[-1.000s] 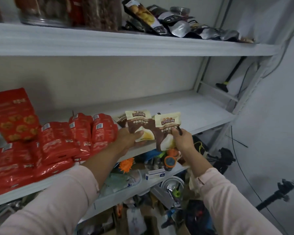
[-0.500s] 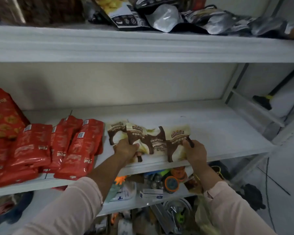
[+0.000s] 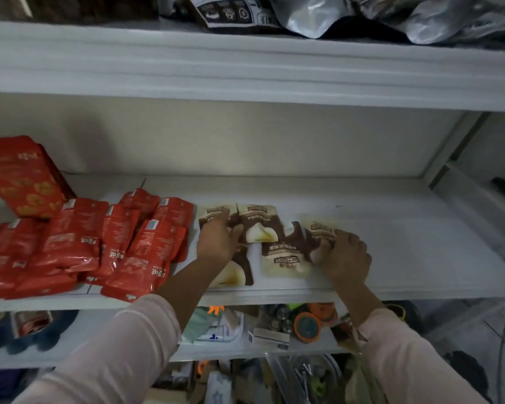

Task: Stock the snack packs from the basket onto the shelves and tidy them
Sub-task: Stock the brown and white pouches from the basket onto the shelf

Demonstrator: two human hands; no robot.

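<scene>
Several brown-and-cream snack packs (image 3: pixel 258 228) lie flat and overlapping on the middle white shelf (image 3: pixel 414 246), one of them upside down (image 3: pixel 283 259). My left hand (image 3: pixel 217 242) rests flat on the left packs, fingers spread over them. My right hand (image 3: pixel 347 256) lies on the rightmost pack (image 3: pixel 318 227), with its fingertips curled and gripping that pack's edge. No basket is in view.
Red snack packs (image 3: pixel 146 249) are piled on the shelf's left half, with a larger red bag (image 3: pixel 21 176) leaning behind them. The right half of the shelf is bare. Silver and dark bags (image 3: pixel 312 16) sit on the upper shelf (image 3: pixel 245 68). Tape rolls (image 3: pixel 306 326) and clutter fill the lower shelf.
The brown-and-cream packs went from being held at the shelf's front edge to lying spread flat on the shelf. Both hands moved in over the shelf and apart.
</scene>
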